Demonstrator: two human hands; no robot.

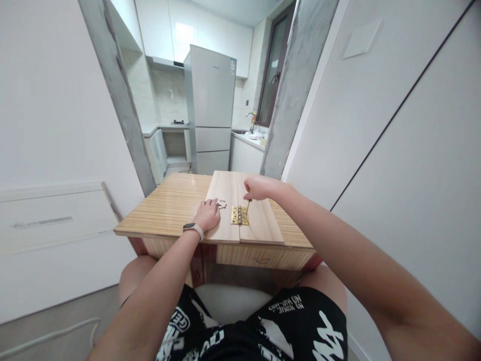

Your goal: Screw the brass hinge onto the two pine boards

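Note:
A brass hinge lies across the seam between two pale wooden boards. My right hand is closed round the handle of a screwdriver, whose shaft slants down to the hinge's right leaf. Whether the tip sits in a screw is too small to tell. On the left board, my left hand rests palm down with its fingers stretched out. Several loose screws lie just beyond its fingertips, left of the hinge.
The boards lie on a wood-grain table with a drawer at its front. White walls stand close on both sides. Behind the table, a doorway leads to a kitchen with a grey fridge and a sink counter.

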